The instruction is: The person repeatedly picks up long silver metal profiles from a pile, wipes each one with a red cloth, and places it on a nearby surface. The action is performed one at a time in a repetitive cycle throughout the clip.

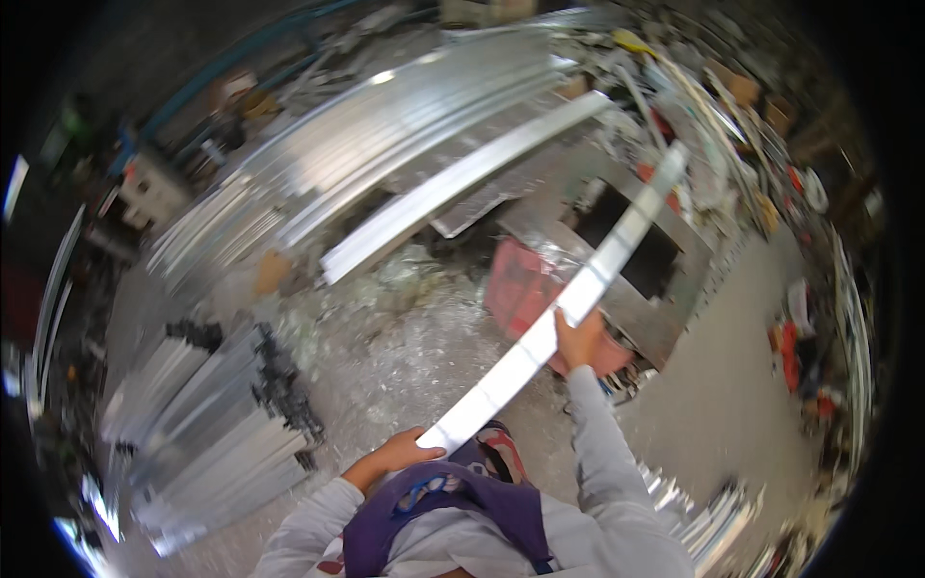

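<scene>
While the left hand (405,449) clasps the near end of a long, flat silvery metal profile (506,374), thumb laid over its face, the right hand (580,341) is closed about it farther along; the fingers underneath are hidden. The profile slants from just before the purple garment (381,525) at the person's waist up to the right, its far part passing over a dark rectangular panel (631,241). Red sheeting (518,281) lies below its middle. At the left, more profiles (207,433) lie stacked.
</scene>
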`<state>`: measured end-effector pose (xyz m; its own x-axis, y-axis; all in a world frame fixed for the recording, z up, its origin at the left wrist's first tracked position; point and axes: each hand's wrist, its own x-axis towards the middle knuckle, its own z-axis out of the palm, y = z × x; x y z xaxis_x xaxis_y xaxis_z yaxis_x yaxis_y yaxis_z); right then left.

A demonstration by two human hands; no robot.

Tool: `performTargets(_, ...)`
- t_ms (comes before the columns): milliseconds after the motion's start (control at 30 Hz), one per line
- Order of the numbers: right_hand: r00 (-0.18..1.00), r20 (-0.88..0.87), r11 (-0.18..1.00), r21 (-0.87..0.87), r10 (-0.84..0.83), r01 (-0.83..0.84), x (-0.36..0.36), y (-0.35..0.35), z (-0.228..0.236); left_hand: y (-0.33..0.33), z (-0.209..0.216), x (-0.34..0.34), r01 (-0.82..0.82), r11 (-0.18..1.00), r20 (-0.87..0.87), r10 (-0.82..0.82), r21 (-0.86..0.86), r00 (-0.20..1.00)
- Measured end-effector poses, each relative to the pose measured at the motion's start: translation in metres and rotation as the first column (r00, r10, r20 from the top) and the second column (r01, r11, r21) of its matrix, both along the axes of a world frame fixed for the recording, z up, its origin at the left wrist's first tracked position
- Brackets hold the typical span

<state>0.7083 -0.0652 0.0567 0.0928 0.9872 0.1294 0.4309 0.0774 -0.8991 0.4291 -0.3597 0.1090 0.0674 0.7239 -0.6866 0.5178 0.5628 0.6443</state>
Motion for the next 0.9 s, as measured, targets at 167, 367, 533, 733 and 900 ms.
performTargets(167,0.614,0.695,0.758,0.151,0.375,-0.635,-0.006,-0.054,0.060,-0.064,-0.015,-0.033,-0.012,1.000,0.072,0.011,0.009,0.997)
performTargets(367,0.077,0.823,0.384,-0.178,0.562,-0.906,-0.078,-0.144,0.061,-0.157,-0.055,-0.074,0.033,0.992,0.103,-0.046,0.119,0.994)
performTargets(533,0.042,0.893,0.213,-0.060,0.448,-0.975,-0.132,-0.219,0.002,-0.256,-0.075,-0.121,0.002,0.996,0.081,-0.009,0.084,0.997)
performTargets(733,-0.068,0.901,0.217,-0.175,0.428,-0.960,-0.195,-0.347,-0.070,-0.402,-0.081,-0.172,-0.112,0.954,-0.008,0.114,-0.277,0.993)
performTargets(900,0.153,0.842,0.119,0.106,0.517,-0.987,-0.211,-0.394,-0.107,-0.440,-0.081,-0.197,-0.079,0.895,0.043,0.109,-0.439,0.993)
